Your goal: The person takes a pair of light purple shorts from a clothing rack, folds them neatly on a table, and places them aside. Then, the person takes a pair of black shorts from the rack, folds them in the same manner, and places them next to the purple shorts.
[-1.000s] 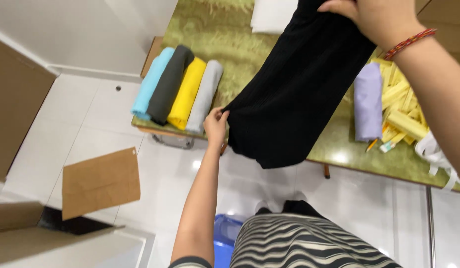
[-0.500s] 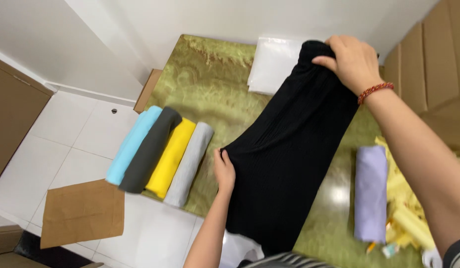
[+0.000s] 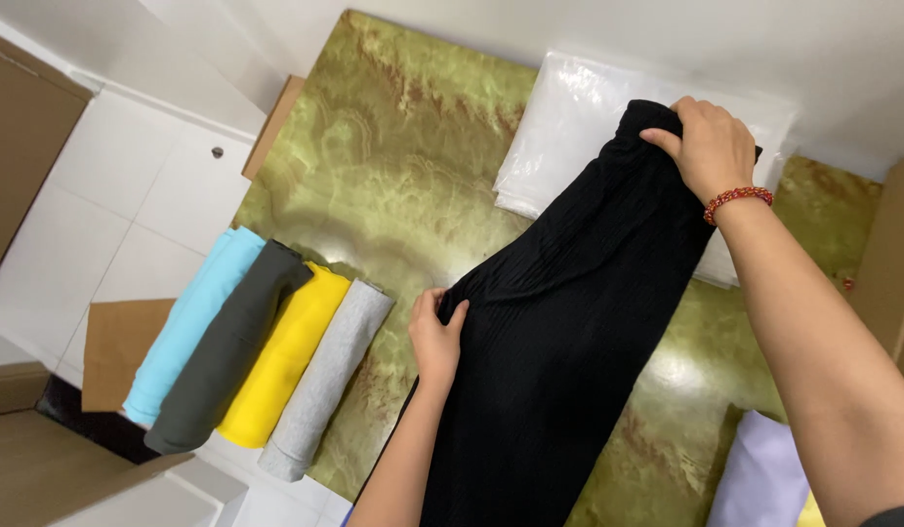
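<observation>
A black ribbed garment [image 3: 569, 332] lies stretched across the green marbled table [image 3: 393, 166]. My right hand [image 3: 704, 146], with a red bead bracelet at the wrist, grips its far end over a stack of clear plastic bags [image 3: 569, 117]. My left hand [image 3: 437, 337] pinches the garment's left edge near the table's middle. Just left of that hand lie several rolled cloths side by side: light blue [image 3: 184, 327], dark grey [image 3: 227, 346], yellow [image 3: 286, 351] and light grey [image 3: 325, 381].
A lilac folded cloth [image 3: 760, 473] lies at the table's near right. Brown cardboard pieces [image 3: 115, 346] lie on the white tiled floor at left. A cardboard box [image 3: 896, 263] stands at the right edge.
The garment has come down from hanging in the air onto the table. My right hand has moved to the far end over the plastic bags, and my view has tilted toward the table.
</observation>
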